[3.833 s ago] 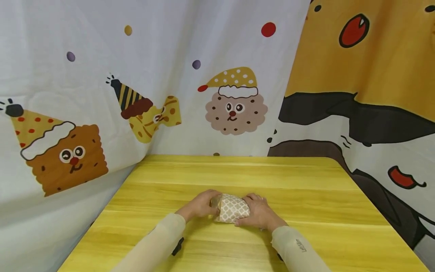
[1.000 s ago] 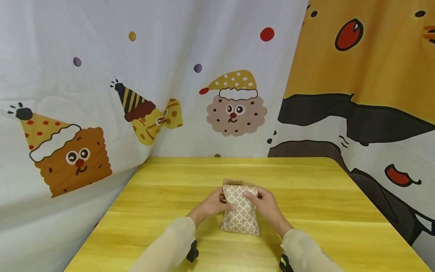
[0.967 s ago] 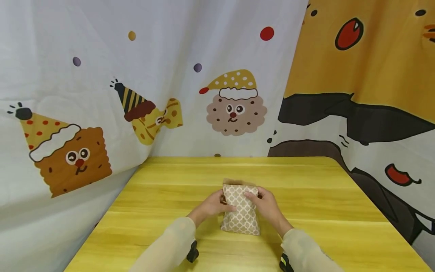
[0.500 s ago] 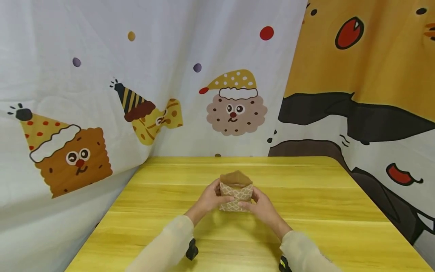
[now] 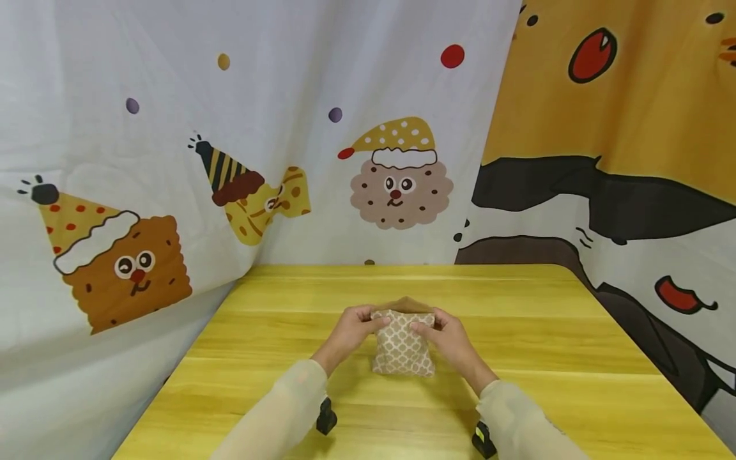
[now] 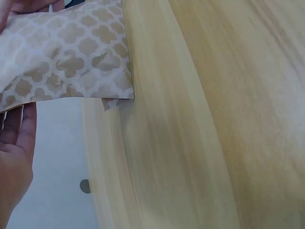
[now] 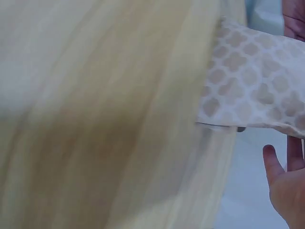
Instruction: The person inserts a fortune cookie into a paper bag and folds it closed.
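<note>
A small paper bag [image 5: 402,351], tan with a white lattice pattern, is held upright above the middle of the table. Its plain brown back edge peaks behind the patterned front at the top. My left hand [image 5: 347,333] pinches the top left corner, thumb across the front and fingers behind. At the top right corner my right hand [image 5: 453,340] does the same. In the left wrist view the patterned paper bag [image 6: 71,59] spans the upper left, with fingers below its side. The right wrist view has the bag [image 7: 257,81] at the right edge. Whatever it contains is hidden.
The yellow wood-grain table [image 5: 276,383] reaches back to a white curtain [image 5: 287,76] printed with cartoon snacks. A second, orange and black print [image 5: 632,115] hangs at the right. Black wrist devices [image 5: 326,416] sit under both sleeves.
Earlier the bag lay folded up on the table; it is now unfolded and raised. Since half a second ago, its front has tipped into view and both hands have shifted to its top corners.
</note>
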Motion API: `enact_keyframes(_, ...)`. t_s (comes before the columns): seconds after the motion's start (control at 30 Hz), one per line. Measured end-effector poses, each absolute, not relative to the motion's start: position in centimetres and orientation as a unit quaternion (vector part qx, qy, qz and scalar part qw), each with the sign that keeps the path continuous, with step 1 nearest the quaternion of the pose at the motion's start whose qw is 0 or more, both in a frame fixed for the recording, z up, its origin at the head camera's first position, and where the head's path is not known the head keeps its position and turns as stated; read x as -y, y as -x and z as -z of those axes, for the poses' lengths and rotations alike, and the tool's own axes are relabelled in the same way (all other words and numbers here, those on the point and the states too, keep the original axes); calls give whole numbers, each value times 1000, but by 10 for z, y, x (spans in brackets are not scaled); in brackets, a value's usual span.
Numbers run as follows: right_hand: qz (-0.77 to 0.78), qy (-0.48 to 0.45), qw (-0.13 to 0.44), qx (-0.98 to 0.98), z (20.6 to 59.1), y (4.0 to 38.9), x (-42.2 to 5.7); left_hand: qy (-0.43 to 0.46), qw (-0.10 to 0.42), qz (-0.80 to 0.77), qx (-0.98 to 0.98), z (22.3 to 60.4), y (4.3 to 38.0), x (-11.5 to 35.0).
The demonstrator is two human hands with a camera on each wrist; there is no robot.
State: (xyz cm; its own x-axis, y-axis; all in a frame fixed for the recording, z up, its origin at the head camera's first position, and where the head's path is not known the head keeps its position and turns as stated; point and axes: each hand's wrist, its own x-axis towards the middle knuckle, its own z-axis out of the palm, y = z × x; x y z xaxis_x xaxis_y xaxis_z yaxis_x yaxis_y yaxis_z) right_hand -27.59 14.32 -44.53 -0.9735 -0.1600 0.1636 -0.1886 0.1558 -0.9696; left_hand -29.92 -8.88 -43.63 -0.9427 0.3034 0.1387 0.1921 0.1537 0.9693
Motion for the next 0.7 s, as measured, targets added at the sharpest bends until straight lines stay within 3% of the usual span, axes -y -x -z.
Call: enact_keyframes(0.7, -568, -128, 70, 810, 425, 283, -157, -193, 18, -614, -765, 421, 304, 97)
